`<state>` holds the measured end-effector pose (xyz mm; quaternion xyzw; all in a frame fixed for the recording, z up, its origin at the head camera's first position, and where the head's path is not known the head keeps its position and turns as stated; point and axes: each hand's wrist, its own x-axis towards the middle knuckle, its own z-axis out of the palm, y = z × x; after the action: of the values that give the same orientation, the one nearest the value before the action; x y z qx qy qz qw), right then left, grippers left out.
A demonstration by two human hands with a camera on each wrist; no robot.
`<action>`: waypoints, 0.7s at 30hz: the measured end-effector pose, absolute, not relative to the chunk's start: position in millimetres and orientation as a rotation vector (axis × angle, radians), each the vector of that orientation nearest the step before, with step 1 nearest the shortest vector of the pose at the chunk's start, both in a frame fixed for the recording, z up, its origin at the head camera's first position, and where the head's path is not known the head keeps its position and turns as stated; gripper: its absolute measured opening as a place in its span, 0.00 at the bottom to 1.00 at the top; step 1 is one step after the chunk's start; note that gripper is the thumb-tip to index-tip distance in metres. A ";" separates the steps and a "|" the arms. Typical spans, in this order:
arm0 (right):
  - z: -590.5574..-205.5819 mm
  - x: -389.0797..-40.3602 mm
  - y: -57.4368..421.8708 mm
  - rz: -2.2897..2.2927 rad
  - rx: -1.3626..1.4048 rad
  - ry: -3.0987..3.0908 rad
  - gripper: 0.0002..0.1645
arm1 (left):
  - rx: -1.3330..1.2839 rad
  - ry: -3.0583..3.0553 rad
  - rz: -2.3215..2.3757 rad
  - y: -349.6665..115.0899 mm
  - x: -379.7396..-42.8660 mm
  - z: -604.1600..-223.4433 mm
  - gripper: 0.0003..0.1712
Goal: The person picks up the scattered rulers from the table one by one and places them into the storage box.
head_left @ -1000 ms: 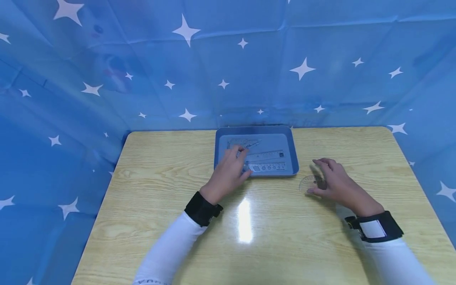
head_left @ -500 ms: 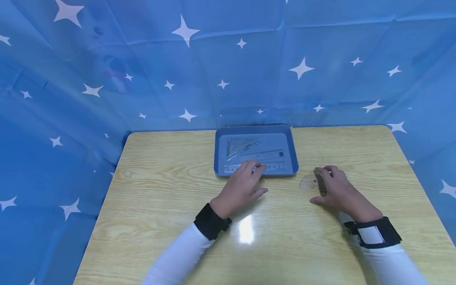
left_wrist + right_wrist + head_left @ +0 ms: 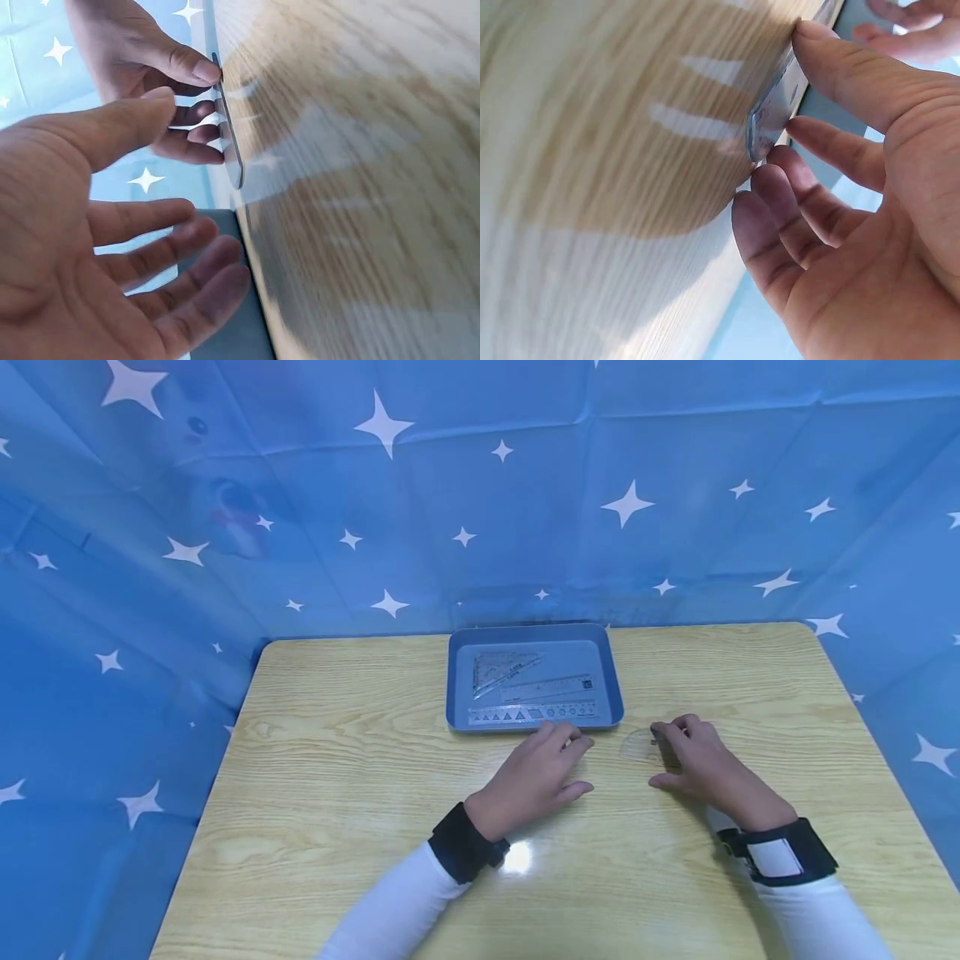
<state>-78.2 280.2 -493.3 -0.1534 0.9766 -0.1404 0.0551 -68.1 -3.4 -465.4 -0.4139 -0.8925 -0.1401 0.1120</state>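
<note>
A clear protractor (image 3: 636, 746) lies on the wooden table, right of the blue tray (image 3: 618, 693). My right hand (image 3: 708, 768) is over its right end, with fingertips and thumb set apart at its edges. From the right wrist, the protractor's (image 3: 769, 124) thin edge shows close against the thumb and fingers. The left wrist view shows it edge-on as a thin dark plate (image 3: 232, 154). My left hand (image 3: 528, 783) hovers in front of the tray, fingers loosely bent and nothing in them; in its wrist view the palm and spread thumb of the left hand (image 3: 112, 247) show.
Inside the tray are a clear set square (image 3: 491, 668), a long tapering clear piece with markings (image 3: 547, 689), and a ruler with cut-out shapes (image 3: 532, 714). A blue cloth (image 3: 420, 527) with white stars hangs behind the table (image 3: 337, 760).
My left hand has come out of the tray and moved right and toward me, nearer the protractor. My right hand has shifted slightly toward me, staying by the protractor.
</note>
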 end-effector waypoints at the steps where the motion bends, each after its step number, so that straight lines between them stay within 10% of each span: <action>1: -493.6 -77.5 279.4 -0.426 -0.485 2.969 0.47 | -1.221 -2.634 -0.408 -1.2 -67.3 -466.5 0.31; 21: -502.3 -63.1 248.3 -0.445 -0.806 3.000 0.35 | -1.083 -2.966 -0.308 36.1 -73.1 -498.1 0.33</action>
<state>-63.1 248.3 -502.3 -0.2567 0.9560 -0.1417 0.0017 -73.1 36.1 -498.1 -0.3413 -0.9348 -0.0971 -0.0157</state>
